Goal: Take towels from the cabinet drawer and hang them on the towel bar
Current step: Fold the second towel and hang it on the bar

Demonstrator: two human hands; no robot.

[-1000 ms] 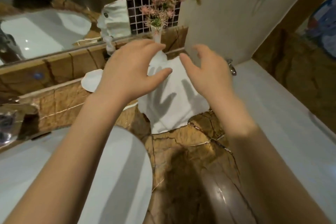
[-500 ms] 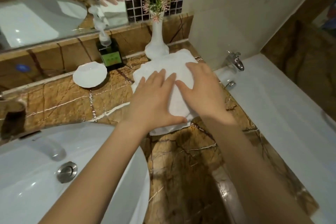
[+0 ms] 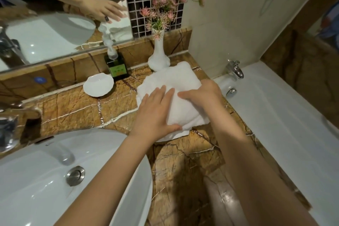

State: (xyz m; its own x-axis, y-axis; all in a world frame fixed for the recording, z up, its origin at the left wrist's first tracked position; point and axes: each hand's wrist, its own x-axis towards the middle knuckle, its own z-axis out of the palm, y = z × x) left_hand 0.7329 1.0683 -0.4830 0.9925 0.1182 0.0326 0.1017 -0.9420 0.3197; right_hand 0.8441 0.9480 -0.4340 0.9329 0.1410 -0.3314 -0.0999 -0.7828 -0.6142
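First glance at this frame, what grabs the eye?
Both hands pressed flat on the folded white towel on the brown marble counter: left hand on its near-left part, right hand on its right. Behind the towel stands a white vase of pink flowers; the white sink fills the lower left.

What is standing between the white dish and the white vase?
The head view shows a dark green pump bottle between white dish and vase.

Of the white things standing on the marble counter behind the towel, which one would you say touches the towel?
The white vase with pink flowers: the towel's far edge meets its base. The white dish sits apart, left.
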